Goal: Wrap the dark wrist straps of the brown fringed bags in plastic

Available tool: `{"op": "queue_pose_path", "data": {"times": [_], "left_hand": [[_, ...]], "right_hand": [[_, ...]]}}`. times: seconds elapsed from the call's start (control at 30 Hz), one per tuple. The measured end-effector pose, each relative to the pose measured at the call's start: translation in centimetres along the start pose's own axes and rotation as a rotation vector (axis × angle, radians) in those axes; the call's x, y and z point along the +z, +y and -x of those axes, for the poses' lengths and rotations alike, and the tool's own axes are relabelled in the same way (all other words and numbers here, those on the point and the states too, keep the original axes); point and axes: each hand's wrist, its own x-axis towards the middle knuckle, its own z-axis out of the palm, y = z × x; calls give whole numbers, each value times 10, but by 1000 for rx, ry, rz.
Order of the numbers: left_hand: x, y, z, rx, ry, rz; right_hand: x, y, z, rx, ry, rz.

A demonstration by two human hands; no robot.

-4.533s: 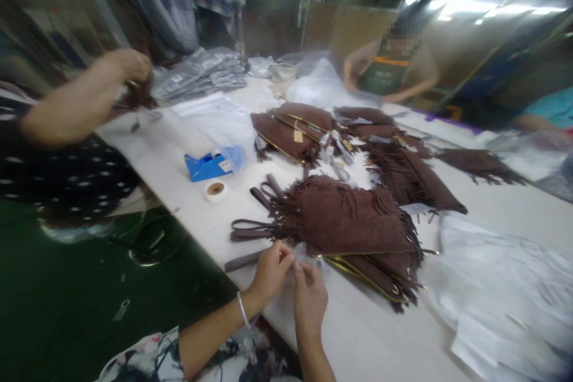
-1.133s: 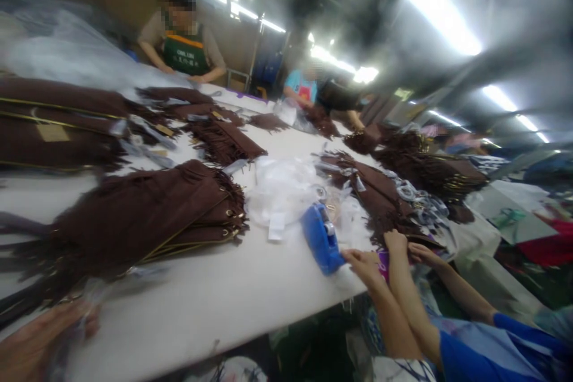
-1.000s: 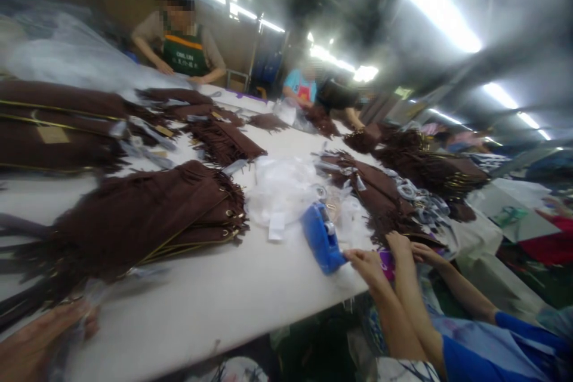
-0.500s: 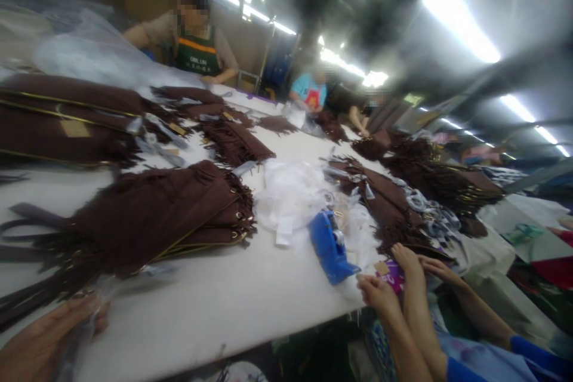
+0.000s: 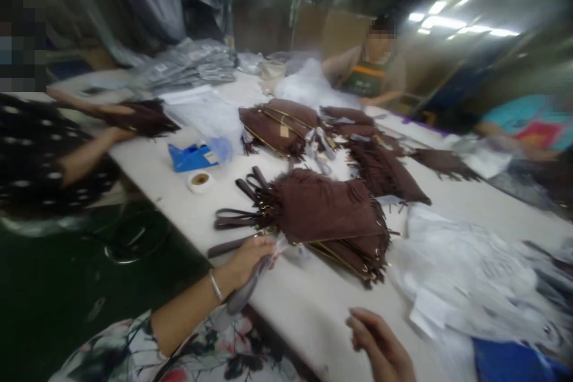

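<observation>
My left hand [image 5: 250,259], with a silver bangle at the wrist, is closed on a dark strap [image 5: 248,289] partly wrapped in clear plastic. It is at the near left corner of a stack of brown fringed bags [image 5: 326,206] with gold zips and dark wrist loops. The strap's lower end hangs past the table edge; whether it joins a bag I cannot tell. My right hand [image 5: 380,340] hovers over the near side of the white table [image 5: 290,304], fingers apart and slightly curled, nothing seen in them.
More brown bags [image 5: 282,125] lie farther back. A blue tape dispenser [image 5: 192,158] and a small white tape roll [image 5: 199,182] sit at left. Crumpled white plastic [image 5: 465,268] and a blue object [image 5: 510,361] lie right. A co-worker's hands hold a brown bag [image 5: 143,118]; others work across the table.
The view has swung left, so the bag stack appears nearer the middle. My right hand has come into view at the bottom. My left hand still grips the plastic-wrapped strap.
</observation>
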Motion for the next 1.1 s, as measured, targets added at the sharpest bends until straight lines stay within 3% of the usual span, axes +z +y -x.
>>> {"op": "queue_pose_path", "data": {"times": [0.1,0.17,0.23,0.47,0.77,0.9,1.1], "left_hand": [[-2,-3,1,-36,-28,76],[-4,-4,1,-57,-31,115],[-6,-2,0,-62,-24,122],[-11,4,-4,-34,-18,70],[-20,-8,-10,116,-29,-128],[-22,-10,-13,108,-46,-149],[-18,5,-4,61,-84,-90]], "right_hand": [[92,-55,-19,-87,-273,-206],[130,-72,-33,-168,-349,-221],[150,-78,-44,-232,-365,-190],[159,-77,-57,-288,-355,-16],[162,-77,-61,-390,-329,104],[160,-83,-58,-431,-306,280],[161,-91,-52,-429,-211,505]]}}
